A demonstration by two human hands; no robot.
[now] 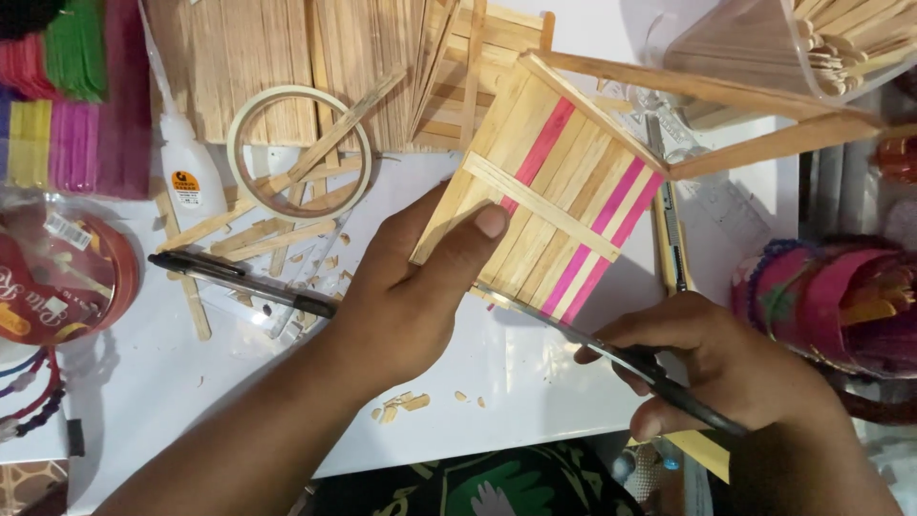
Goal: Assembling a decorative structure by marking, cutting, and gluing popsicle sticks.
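Observation:
My left hand (411, 287) grips the near left edge of a panel of glued wooden craft sticks (564, 191) with pink stripes, thumb pressed on top. The panel is joined to a frame of long sticks (726, 91) and tilts above the white table (143, 382). My right hand (712, 358) holds black-handled scissors (611, 354), whose blades run along the panel's near lower edge.
A glue bottle (186, 167), a ring of tape (298, 153), loose sticks and a black pen (239, 282) lie at the left. Flat stick panels (277, 57) sit at the back, coloured sticks (67, 96) far left, a clear tub of sticks (812, 43) top right. Wood chips (406, 406) dot the near edge.

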